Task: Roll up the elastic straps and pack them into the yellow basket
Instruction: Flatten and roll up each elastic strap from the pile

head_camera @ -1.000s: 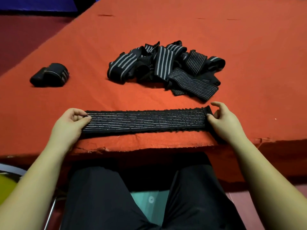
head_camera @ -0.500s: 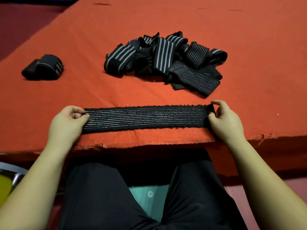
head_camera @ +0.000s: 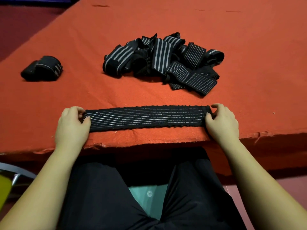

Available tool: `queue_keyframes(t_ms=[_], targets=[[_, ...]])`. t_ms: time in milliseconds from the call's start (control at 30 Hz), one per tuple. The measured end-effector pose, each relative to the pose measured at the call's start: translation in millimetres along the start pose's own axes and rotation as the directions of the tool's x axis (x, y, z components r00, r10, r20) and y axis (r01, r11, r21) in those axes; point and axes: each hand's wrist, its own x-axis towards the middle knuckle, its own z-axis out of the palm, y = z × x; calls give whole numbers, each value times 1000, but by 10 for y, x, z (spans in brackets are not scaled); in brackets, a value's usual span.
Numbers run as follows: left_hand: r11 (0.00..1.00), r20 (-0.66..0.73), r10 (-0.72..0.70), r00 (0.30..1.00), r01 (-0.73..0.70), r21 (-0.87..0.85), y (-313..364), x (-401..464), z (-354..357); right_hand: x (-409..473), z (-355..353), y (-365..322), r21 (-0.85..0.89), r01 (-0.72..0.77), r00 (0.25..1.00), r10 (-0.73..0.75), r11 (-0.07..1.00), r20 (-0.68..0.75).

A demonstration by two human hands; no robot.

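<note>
A black elastic strap [head_camera: 146,117] with thin grey lines lies flat and stretched lengthwise near the front edge of the red cloth-covered table [head_camera: 249,47]. My left hand [head_camera: 71,125] pinches its left end. My right hand [head_camera: 221,122] pinches its right end, where the strap is slightly curled up. Behind it sits a loose pile of black striped straps [head_camera: 164,60]. A rolled-up strap [head_camera: 42,68] rests at the far left of the table. A yellow sliver, perhaps the basket [head_camera: 4,191], shows at the lower left edge.
The table's front edge [head_camera: 149,143] runs just below the stretched strap, with my lap in dark trousers under it. A grey metal chair frame [head_camera: 18,171] stands at the lower left beside the yellow thing. Dark red floor lies to the left of the table.
The strap stays stretched between both hands. My left thumb has shifted slightly inward over its left end. The view has shifted a little.
</note>
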Motion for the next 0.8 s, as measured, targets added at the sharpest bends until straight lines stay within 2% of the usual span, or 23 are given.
queue_keyframes(t_ms=[233,367,467,633,700,800], targets=[[999,-45,-24,999,25,22,52,-66,-7,2,-131,-35,151,-130,986,112,980,120],[999,-139,11,990,-17,-42,213,-147,3,-77,-231,-74,213,-111,972,62,971,225],[990,-136,69,988,-85,-116,459,-246,29,-160,-266,-106,257,-43,973,-18,965,230],[918,-22,246,969,-241,-316,970,-349,108,-170,-438,-316,342,202,973,-229,918,42],[860,49,333,942,-282,-424,1259,-384,80,-156,-564,-458,368,314,943,-333,875,-13],[772,103,443,891,-321,-548,1699,-366,-80,-142,-815,-709,392,468,863,-504,792,-10]])
